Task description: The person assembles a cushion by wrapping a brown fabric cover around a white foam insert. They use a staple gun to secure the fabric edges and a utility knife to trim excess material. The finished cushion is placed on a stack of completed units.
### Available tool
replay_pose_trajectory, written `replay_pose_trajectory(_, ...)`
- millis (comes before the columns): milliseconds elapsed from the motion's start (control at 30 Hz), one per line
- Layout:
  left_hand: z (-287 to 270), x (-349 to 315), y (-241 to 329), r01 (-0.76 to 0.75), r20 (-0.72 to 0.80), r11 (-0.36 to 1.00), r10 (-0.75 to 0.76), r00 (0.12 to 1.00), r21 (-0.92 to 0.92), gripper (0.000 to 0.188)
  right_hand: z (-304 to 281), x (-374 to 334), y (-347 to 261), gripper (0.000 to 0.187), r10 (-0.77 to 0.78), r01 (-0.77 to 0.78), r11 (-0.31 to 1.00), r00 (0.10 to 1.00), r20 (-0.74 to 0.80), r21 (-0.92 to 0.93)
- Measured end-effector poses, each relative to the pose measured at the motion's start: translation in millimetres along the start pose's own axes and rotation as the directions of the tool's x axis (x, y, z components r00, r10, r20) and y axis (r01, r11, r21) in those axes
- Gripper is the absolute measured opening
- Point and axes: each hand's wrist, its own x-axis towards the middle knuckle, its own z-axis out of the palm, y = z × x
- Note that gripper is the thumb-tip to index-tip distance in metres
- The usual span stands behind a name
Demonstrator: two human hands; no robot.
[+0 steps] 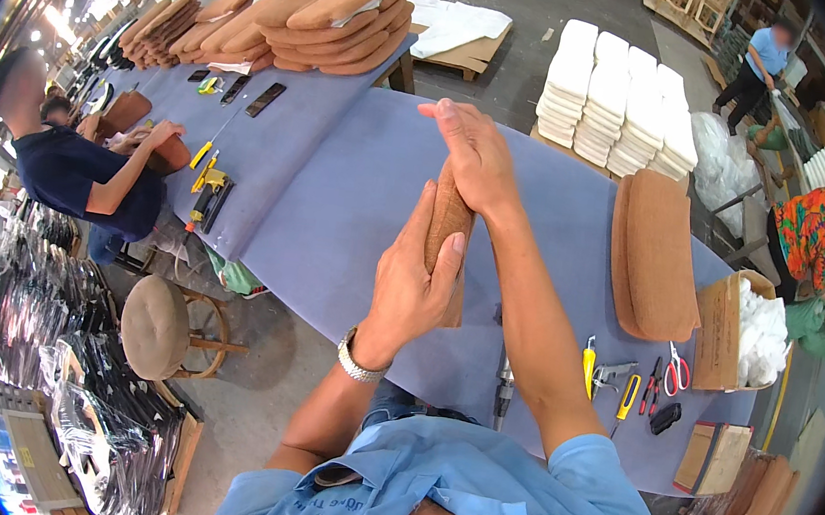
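Note:
Between my hands a brown fabric-covered cushion [450, 223] stands on its narrow edge above the blue-grey table. My left hand [408, 282] lies along its left side, with the thumb across the near part. At its far end my right hand [478, 159] wraps over the top, the palm against the right side. Much of the cushion is hidden by my hands. To the right, two more brown cushions [656, 253] lie stacked on the table.
Scissors [677, 371], yellow-handled tools [627, 396] and a carton of white stuffing [719, 330] sit at the right. White pads [590, 100] are piled beyond the table. At the left a co-worker [91, 163] handles a brown piece near a staple gun [210, 198] and a stool [156, 328].

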Motion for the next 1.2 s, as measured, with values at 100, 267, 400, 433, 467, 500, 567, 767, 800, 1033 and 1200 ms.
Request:
replay_pose_trajectory(100,-8.3,5.1,-6.1,-0.077,0.051,0.996,0.074,0.996,0.044,0.065,3.1,-0.1,5.4,0.058,-0.137,0.139,0.988,0.99,0.032,-0.065)
replay_pose_trajectory(267,-25.1,15.6,-14.8,-0.215,0.123,0.974,0.205,0.971,0.073,0.067,10.5,0.4,20.4,0.054,-0.275,0.277,0.957,0.961,-0.038,0.084)
replay_pose_trajectory(400,-41.4,28.3,-19.7,-0.254,0.172,0.966,0.241,0.955,0.054,0.067,20.8,6.8,20.4,0.057,-0.079,0.085,0.982,0.996,-0.04,0.17)
replay_pose_trajectory(433,-45.4,29.4,-21.5,-0.259,0.184,0.964,0.246,0.952,0.053,0.067,25.2,10.6,22.5,0.058,-0.042,0.048,0.98,0.999,-0.034,0.191)
replay_pose_trajectory(467,-51.2,27.3,-23.7,-0.234,0.175,0.971,0.221,0.959,0.053,0.067,32.0,11.5,24.4,0.059,-0.003,0.009,0.975,1.0,-0.026,0.22)
replay_pose_trajectory(500,-57.0,25.4,-27.7,-0.211,0.169,0.976,0.2,0.965,0.053,0.067,38.0,10.0,31.2,0.055,0.029,-0.021,0.971,0.999,-0.032,0.238)
replay_pose_trajectory(567,-76.0,17.8,-25.8,-0.179,0.171,0.978,0.16,0.972,0.103,0.068,54.1,1.5,53.2,0.049,0.095,-0.081,0.956,0.995,-0.035,0.283)
replay_pose_trajectory(767,-131.0,-1.3,5.9,0.242,0.024,0.957,-0.249,0.968,0.161,0.074,101.6,-60.5,56.1,0.034,0.111,-0.099,0.992,0.98,-0.163,0.083)
replay_pose_trajectory(800,-132.4,9.5,5.6,0.346,-0.03,0.868,-0.36,0.933,0.355,0.067,102.4,-67.3,45.9,0.031,0.064,-0.065,0.998,0.989,-0.136,-0.002)
replay_pose_trajectory(1033,-159.5,-56.9,-30.2,0.405,-0.328,0.734,-0.258,0.909,0.545,0.048,156.9,-115.8,65.0,0.021,-0.025,0.041,0.993,0.99,-0.137,0.114)
replay_pose_trajectory(1200,-179.4,-127.2,-49.9,0.507,-0.443,0.708,-0.298,0.846,0.492,0.06,146.5,-124.6,117.5,0.025,0.191,-0.191,0.981,0.982,0.002,0.025)
